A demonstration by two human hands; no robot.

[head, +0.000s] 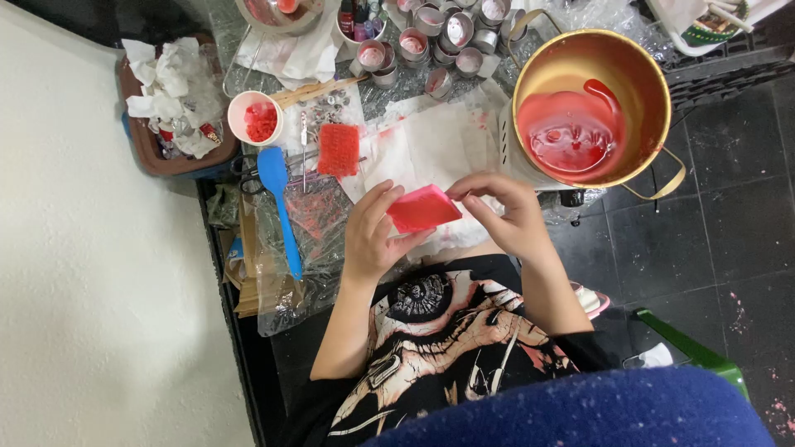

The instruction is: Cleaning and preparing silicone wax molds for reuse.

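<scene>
A flat pink-red wax-like block (422,209) is held in front of my chest, over a stained white paper sheet (431,141). My left hand (373,236) grips the block from its left side and underneath. The fingertips of my right hand (505,215) pinch its upper right edge. Just beyond my right hand stands a gold-coloured pot (646,74) with a pool of red liquid (575,128) in it.
A blue spatula (277,199), a red textured square (339,149) and a white cup of red bits (255,117) lie to the left. Several small metal tins (439,41) stand at the back. A brown tray of crumpled tissue (174,91) sits far left beside a white wall.
</scene>
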